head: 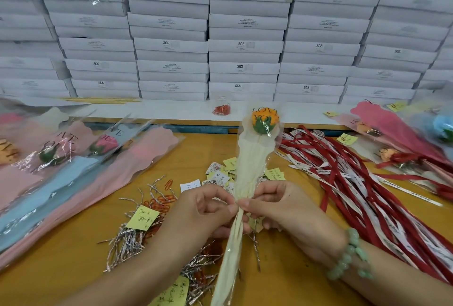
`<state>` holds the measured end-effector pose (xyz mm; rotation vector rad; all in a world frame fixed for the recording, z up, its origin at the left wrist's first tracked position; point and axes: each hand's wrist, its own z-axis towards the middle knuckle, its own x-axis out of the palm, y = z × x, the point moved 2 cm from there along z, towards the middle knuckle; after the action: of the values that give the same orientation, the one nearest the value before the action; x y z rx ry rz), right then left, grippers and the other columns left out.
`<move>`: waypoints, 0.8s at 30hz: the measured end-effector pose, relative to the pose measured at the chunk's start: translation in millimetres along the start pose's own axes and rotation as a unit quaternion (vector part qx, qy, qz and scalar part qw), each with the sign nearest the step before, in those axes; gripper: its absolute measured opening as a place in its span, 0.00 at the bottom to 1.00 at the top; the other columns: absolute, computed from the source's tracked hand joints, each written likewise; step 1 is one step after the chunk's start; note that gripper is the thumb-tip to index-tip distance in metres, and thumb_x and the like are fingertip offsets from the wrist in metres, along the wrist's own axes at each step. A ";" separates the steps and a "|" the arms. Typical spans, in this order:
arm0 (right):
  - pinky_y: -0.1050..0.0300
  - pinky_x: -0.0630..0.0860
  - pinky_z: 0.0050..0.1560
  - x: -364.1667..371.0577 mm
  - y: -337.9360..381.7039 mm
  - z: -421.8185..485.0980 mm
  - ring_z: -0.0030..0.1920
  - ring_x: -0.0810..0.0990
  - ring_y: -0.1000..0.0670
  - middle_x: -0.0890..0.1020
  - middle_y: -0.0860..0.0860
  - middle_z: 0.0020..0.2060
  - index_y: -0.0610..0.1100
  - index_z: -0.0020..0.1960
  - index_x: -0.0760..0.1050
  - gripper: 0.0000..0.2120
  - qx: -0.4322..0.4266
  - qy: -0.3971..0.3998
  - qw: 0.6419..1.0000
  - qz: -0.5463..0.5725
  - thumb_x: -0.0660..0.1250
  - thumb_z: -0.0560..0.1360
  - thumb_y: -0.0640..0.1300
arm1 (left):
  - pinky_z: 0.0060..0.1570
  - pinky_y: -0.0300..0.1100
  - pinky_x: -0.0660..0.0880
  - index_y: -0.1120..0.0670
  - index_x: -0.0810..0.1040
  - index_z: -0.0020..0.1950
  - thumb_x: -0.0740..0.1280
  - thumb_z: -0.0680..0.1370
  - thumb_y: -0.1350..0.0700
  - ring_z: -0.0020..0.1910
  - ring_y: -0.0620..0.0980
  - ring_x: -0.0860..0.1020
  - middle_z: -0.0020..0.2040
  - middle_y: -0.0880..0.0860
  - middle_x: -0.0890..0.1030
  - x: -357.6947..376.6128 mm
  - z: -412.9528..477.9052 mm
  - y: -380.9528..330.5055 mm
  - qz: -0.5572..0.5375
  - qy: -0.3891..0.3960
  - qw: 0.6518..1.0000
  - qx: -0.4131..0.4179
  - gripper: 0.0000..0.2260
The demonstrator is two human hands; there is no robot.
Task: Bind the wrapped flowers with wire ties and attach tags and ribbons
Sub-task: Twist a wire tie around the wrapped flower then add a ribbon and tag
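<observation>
One cream-wrapped flower (255, 158) stands upright over the table (73, 256) between two hands, its gathered neck pinched by the left hand (203, 210) on one side and the right hand (282, 207) on the other, with three wrapped flowers (98, 158) lying leftward and wire ties (127, 239) and ribbons (343, 183) heaped past counting.
</observation>
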<state>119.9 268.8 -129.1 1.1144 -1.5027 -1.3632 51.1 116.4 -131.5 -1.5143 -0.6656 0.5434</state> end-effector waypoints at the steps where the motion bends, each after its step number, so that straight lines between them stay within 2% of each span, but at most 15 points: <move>1: 0.70 0.67 0.20 0.0 1.2 -0.5 0.22 0.76 0.58 0.82 0.47 0.28 0.40 0.36 0.79 0.07 -0.004 -0.001 1.000 0.001 0.76 0.69 0.36 | 0.38 0.38 0.81 0.66 0.77 0.50 0.69 0.76 0.64 0.43 0.57 0.86 0.42 0.62 0.85 -0.6 0.3 0.1 -0.008 0.002 1.000 -0.004 0.06; 5: 0.70 0.66 0.20 -1.0 3.9 -1.6 0.22 0.76 0.59 0.83 0.48 0.29 0.37 0.39 0.78 0.07 -0.017 0.000 1.000 0.002 0.75 0.69 0.37 | 0.41 0.39 0.81 0.65 0.77 0.50 0.71 0.73 0.64 0.45 0.57 0.85 0.45 0.64 0.85 -3.5 2.5 2.4 -0.056 0.015 0.998 -0.023 0.08; 9: 0.70 0.67 0.22 -2.2 6.3 -0.4 0.23 0.74 0.60 0.83 0.47 0.32 0.33 0.45 0.80 0.11 -0.036 0.012 0.998 -0.046 0.74 0.71 0.41 | 0.40 0.39 0.81 0.64 0.78 0.47 0.73 0.68 0.63 0.42 0.56 0.85 0.46 0.66 0.84 -4.2 4.3 7.9 -0.099 0.002 0.995 -0.020 0.10; 11: 0.71 0.66 0.24 -4.4 10.2 0.4 0.23 0.73 0.60 0.83 0.50 0.31 0.34 0.46 0.81 0.12 -0.063 0.034 0.990 -0.118 0.69 0.75 0.45 | 0.39 0.39 0.81 0.63 0.79 0.46 0.73 0.67 0.63 0.41 0.55 0.85 0.45 0.66 0.84 -4.4 4.7 8.7 -0.107 -0.008 0.994 -0.010 0.10; 13: 0.71 0.66 0.26 -9.0 15.6 -1.7 0.24 0.73 0.58 0.83 0.49 0.29 0.38 0.41 0.82 0.21 -0.075 0.056 0.976 -0.195 0.60 0.80 0.52 | 0.37 0.38 0.80 0.62 0.79 0.45 0.73 0.66 0.63 0.39 0.54 0.85 0.44 0.65 0.84 -5.9 5.4 6.9 -0.109 -0.018 0.994 0.008 0.10; 15: 0.67 0.70 0.32 -15.4 19.1 -4.0 0.28 0.76 0.54 0.83 0.50 0.30 0.43 0.38 0.82 0.23 -0.124 0.084 0.936 -0.320 0.58 0.81 0.55 | 0.35 0.37 0.80 0.63 0.79 0.45 0.73 0.66 0.63 0.38 0.53 0.85 0.43 0.65 0.84 -8.6 6.3 5.5 -0.117 -0.028 0.993 0.021 0.10; 17: 0.63 0.73 0.39 -18.3 19.7 -5.3 0.35 0.78 0.55 0.82 0.55 0.36 0.48 0.42 0.82 0.13 -0.202 0.139 0.848 -0.469 0.64 0.79 0.52 | 0.33 0.37 0.79 0.63 0.79 0.45 0.73 0.65 0.64 0.37 0.53 0.85 0.43 0.65 0.84 -10.5 7.3 6.6 -0.131 -0.036 0.990 0.026 0.10; 18: 0.62 0.73 0.40 -17.5 18.8 -6.1 0.38 0.78 0.54 0.80 0.56 0.40 0.49 0.45 0.83 0.07 -0.216 0.185 0.819 -0.498 0.68 0.77 0.50 | 0.33 0.37 0.80 0.63 0.79 0.45 0.72 0.65 0.64 0.37 0.53 0.85 0.43 0.66 0.84 -11.2 7.6 7.8 -0.139 -0.039 0.989 0.027 0.10; 20: 0.60 0.72 0.39 -14.9 16.5 -6.2 0.39 0.77 0.52 0.78 0.57 0.45 0.50 0.51 0.83 0.06 -0.205 0.254 0.802 -0.500 0.72 0.74 0.48 | 0.34 0.38 0.80 0.63 0.79 0.44 0.72 0.65 0.65 0.37 0.53 0.85 0.43 0.66 0.84 -11.7 8.0 10.8 -0.153 -0.039 0.987 0.027 0.10; 22: 0.62 0.71 0.39 -14.1 16.4 -5.2 0.40 0.76 0.53 0.78 0.56 0.47 0.49 0.52 0.84 0.08 -0.198 0.278 0.797 -0.498 0.73 0.73 0.48 | 0.34 0.37 0.80 0.64 0.79 0.45 0.72 0.66 0.65 0.38 0.54 0.85 0.43 0.66 0.84 -11.8 8.4 12.8 -0.161 -0.033 0.986 0.027 0.09; 24: 0.59 0.74 0.44 -15.5 16.7 -3.5 0.43 0.78 0.55 0.80 0.55 0.48 0.47 0.51 0.84 0.08 -0.199 0.288 0.801 -0.486 0.74 0.73 0.47 | 0.34 0.37 0.80 0.64 0.79 0.44 0.72 0.66 0.66 0.38 0.54 0.85 0.43 0.66 0.84 -12.8 9.2 13.8 -0.165 -0.032 0.985 0.028 0.09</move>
<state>126.2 283.2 -112.2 1.8868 -0.1024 -1.6275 36.7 114.1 -146.5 -1.3029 -0.9234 0.3541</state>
